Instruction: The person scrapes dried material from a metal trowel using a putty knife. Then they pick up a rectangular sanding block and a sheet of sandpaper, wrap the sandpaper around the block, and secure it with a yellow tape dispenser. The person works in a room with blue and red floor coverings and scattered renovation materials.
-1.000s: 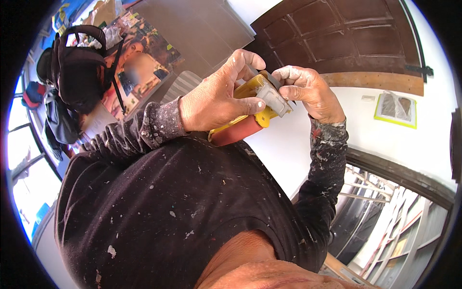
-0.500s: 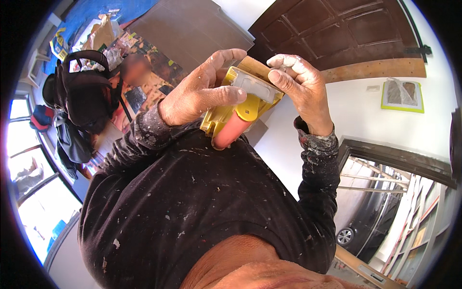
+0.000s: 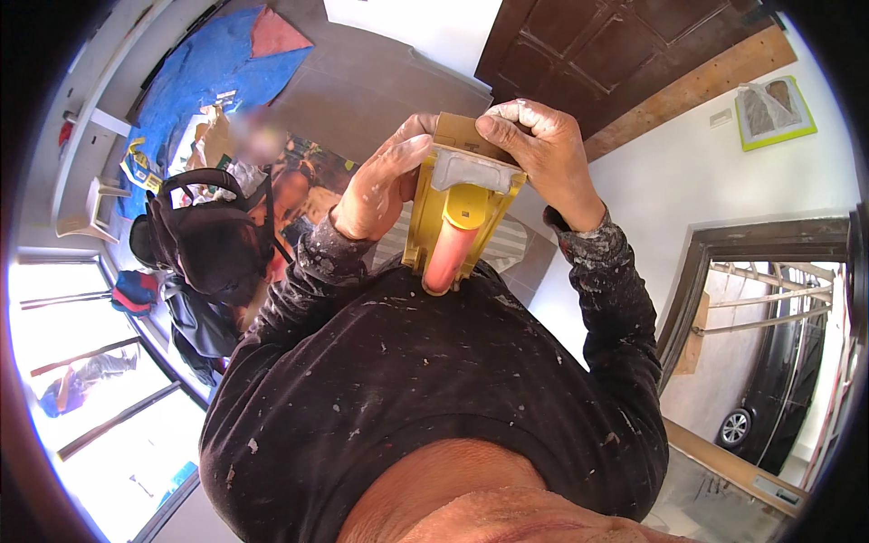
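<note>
In front of my chest is a yellow hand sander (image 3: pixel 419 217) with an orange-red handle (image 3: pixel 449 260) and a grey clamp (image 3: pixel 471 170) near its far end. A brown sheet, which looks like sandpaper (image 3: pixel 463 132), sticks up past that end. My left hand (image 3: pixel 378 190) grips the sander's left side, thumb along the edge and fingers mostly hidden behind. At the far right corner, my right hand (image 3: pixel 548 154) pinches the sheet between thumb and curled fingers. White dust coats both hands.
To the left is a black backpack (image 3: pixel 204 240) beside a dark bag and a red-blue cap (image 3: pixel 136 292). A blue sheet (image 3: pixel 226 68) covers part of the floor. A brown panelled door (image 3: pixel 625 68) stands ahead. At right, a framed opening (image 3: pixel 692 271) shows a dark car outside.
The sander has turned so its handle points more straight toward me. My left thumb has left the grey clamp for the left edge. The whole view has shifted too.
</note>
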`<state>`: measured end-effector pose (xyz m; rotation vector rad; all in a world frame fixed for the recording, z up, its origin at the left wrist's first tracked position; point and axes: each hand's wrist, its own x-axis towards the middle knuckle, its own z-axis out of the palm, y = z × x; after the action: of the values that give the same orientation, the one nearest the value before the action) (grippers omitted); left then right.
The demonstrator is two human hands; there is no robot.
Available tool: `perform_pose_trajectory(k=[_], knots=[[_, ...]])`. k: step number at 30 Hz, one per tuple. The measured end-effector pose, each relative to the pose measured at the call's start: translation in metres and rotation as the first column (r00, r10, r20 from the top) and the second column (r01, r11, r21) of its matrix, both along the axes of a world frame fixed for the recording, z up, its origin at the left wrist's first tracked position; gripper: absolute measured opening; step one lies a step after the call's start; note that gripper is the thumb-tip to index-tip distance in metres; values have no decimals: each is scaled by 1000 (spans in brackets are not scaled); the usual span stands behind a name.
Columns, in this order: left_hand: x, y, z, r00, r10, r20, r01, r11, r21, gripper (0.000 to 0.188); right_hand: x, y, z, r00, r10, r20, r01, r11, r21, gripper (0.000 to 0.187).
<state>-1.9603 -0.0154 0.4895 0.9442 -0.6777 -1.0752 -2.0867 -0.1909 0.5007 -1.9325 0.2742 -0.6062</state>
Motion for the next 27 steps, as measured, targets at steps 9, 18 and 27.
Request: perform_pose_trajectory(k=[9,18,27], knots=[[8,0,6,983,67,169,-100,975,196,18,-12,15,7,988,149,-27,-143,976,164,27],[-14,6,3,977,150,150,-170,977,128,23,-17,23,-7,989,145,-16,-132,938,320,30],[-14,14,2,992,79,95,-90,988,126,30,-18,36,-9,993,-21,113,10,995,94,25]])
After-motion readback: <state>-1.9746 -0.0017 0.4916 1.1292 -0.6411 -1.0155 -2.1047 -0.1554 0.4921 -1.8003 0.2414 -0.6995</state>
